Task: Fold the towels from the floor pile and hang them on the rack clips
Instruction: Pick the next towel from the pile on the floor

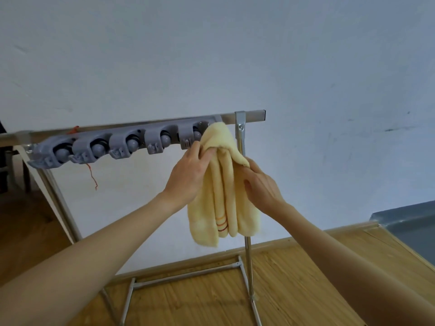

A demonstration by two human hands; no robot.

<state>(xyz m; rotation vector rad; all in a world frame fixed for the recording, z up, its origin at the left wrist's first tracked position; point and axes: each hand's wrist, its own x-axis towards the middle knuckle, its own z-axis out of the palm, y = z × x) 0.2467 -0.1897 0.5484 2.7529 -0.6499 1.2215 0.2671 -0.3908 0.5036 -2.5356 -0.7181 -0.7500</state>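
A pale yellow towel with orange stripes near its hem hangs in bunched folds at the right end of a grey plastic clip strip. The towel's top is pushed up against the rightmost clip. My left hand pinches the towel's upper left side just below that clip. My right hand grips its right edge a little lower. The strip carries several clips with ball rollers, and those to the left hold nothing. It is mounted on a metal rack bar.
The rack's metal upright runs down behind the towel to a floor frame on the wooden floor. A white wall stands close behind. An orange thread dangles from the strip. A grey surface lies at the right.
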